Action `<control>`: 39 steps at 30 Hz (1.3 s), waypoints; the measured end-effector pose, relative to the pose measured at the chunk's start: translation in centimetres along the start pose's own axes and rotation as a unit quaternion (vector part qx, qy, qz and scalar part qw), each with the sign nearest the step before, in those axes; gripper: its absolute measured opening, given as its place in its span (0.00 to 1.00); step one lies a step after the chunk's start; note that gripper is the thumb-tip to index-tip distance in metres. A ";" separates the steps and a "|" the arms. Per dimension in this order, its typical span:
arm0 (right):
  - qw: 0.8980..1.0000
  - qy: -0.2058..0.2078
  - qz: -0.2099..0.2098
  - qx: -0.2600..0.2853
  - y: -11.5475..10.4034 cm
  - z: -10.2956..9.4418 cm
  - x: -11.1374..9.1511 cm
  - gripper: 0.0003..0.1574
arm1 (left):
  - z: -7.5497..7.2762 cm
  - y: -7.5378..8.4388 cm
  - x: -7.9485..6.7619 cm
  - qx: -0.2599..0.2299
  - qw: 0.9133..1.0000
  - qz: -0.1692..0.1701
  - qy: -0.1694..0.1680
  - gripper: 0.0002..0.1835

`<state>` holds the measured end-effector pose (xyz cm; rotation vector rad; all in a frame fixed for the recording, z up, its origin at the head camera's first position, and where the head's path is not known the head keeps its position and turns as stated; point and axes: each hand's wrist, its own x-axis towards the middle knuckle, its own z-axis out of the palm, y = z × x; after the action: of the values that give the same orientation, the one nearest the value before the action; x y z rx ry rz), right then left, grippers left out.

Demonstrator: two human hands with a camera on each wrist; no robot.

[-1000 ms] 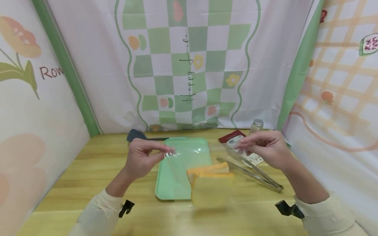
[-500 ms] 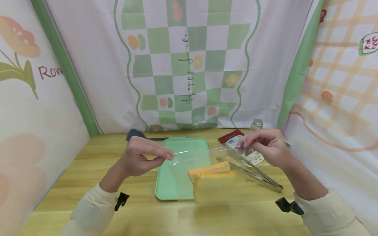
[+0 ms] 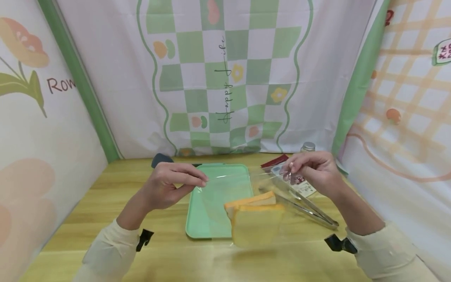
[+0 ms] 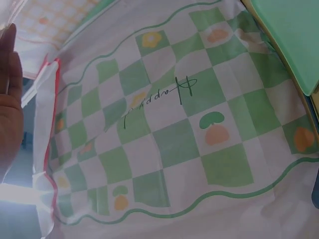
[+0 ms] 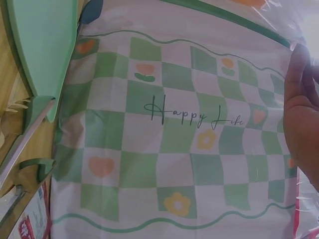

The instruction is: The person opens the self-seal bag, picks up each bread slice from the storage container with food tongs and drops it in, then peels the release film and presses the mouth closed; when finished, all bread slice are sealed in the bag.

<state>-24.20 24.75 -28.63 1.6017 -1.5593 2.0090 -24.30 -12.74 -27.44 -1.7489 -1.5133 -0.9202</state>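
Note:
A clear plastic bag point(image 3: 215, 197) hangs between my two hands above the table, with its top edge stretched almost straight. Inside it, low and toward the right, are yellowish slices of bread point(image 3: 258, 225) with orange crusts. My left hand point(image 3: 173, 187) pinches the bag's upper left corner between thumb and fingers. At the upper right corner, my right hand point(image 3: 317, 172) pinches the crinkled plastic. Part of the bag shows at the top of the right wrist view, beside the right hand point(image 5: 304, 109). Only the edge of the left hand point(image 4: 9, 99) appears in the left wrist view.
Behind the bag lies a mint-green tray point(image 3: 199, 231). Metal tongs point(image 3: 318, 217) rest to its right, near a dark red packet point(image 3: 276, 160), a printed packet point(image 3: 305, 190) and a metal-lidded jar point(image 3: 308, 146). A dark spatula point(image 3: 162, 159) lies at the back left.
My left hand has shifted slightly left and up, and the right hand slightly up. The bag's top edge has drawn tighter and shows more plainly. Both hands keep their hold.

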 end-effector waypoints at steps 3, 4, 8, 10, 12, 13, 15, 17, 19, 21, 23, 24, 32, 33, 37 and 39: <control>1.000 0.000 0.006 -0.017 0.0 0.0 0.0 0.29 | 0.0 -0.2 -0.3 -0.005 1.000 -0.021 -0.009 0.11; 1.000 -0.002 0.007 -0.027 0.0 0.0 0.0 0.29 | 0.0 -0.3 -0.4 -0.008 1.000 -0.028 -0.011 0.11; 0.996 0.008 0.033 -0.087 0.0 -0.2 0.0 0.27 | 0.0 -0.5 -0.6 -0.013 0.998 -0.053 -0.017 0.10; 0.992 0.015 0.053 -0.118 -0.1 -0.3 0.0 0.26 | 0.0 -0.5 -0.7 -0.014 0.998 -0.061 -0.017 0.11; 0.988 0.020 0.070 -0.135 0.0 -0.4 0.0 0.25 | 0.1 -0.5 -0.7 -0.013 0.997 -0.073 -0.017 0.12; 0.986 0.020 0.075 -0.144 0.0 -0.4 0.0 0.25 | 0.1 -0.5 -0.7 -0.010 0.997 -0.080 -0.016 0.12; 0.985 0.021 0.079 -0.154 0.1 -0.4 0.0 0.24 | 0.1 -0.4 -0.7 -0.004 0.995 -0.099 -0.014 0.13; 0.981 0.026 0.082 -0.176 0.2 -0.5 0.0 0.24 | 0.2 -0.3 -0.7 0.000 0.993 -0.120 -0.011 0.12; 0.976 0.029 0.093 -0.196 0.4 -0.5 -0.1 0.24 | 0.3 -0.2 -0.8 0.001 0.991 -0.137 -0.003 0.11; 0.973 0.025 0.102 -0.206 0.6 -0.6 -0.1 0.25 | 0.5 -0.1 -0.9 -0.001 0.988 -0.156 0.010 0.10; 0.971 0.019 0.105 -0.212 0.8 -0.6 -0.3 0.24 | 0.8 0.1 -1.1 0.001 0.983 -0.180 0.028 0.08; 0.973 0.015 0.104 -0.207 0.9 -0.6 -0.3 0.23 | 1.0 0.1 -1.1 -0.001 0.980 -0.193 0.038 0.07; 0.957 0.048 0.128 -0.257 1.2 -0.2 0.0 0.11 | 1.6 0.4 -0.9 0.017 0.965 -0.251 0.077 0.08; 0.955 0.054 0.128 -0.262 1.2 -0.1 0.0 0.11 | 1.6 0.5 -0.8 0.018 0.964 -0.255 0.077 0.09; 0.948 0.067 0.124 -0.285 0.9 -0.1 0.2 0.10 | 1.5 0.5 -0.8 0.027 0.959 -0.274 0.068 0.09; 0.944 0.068 0.120 -0.298 0.8 0.0 0.3 0.10 | 1.5 0.5 -0.8 0.031 0.958 -0.278 0.068 0.10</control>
<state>-24.85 24.24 -28.90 1.0600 -2.1136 1.4696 -23.72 -12.02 -28.97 -1.1954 -1.9550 -1.2179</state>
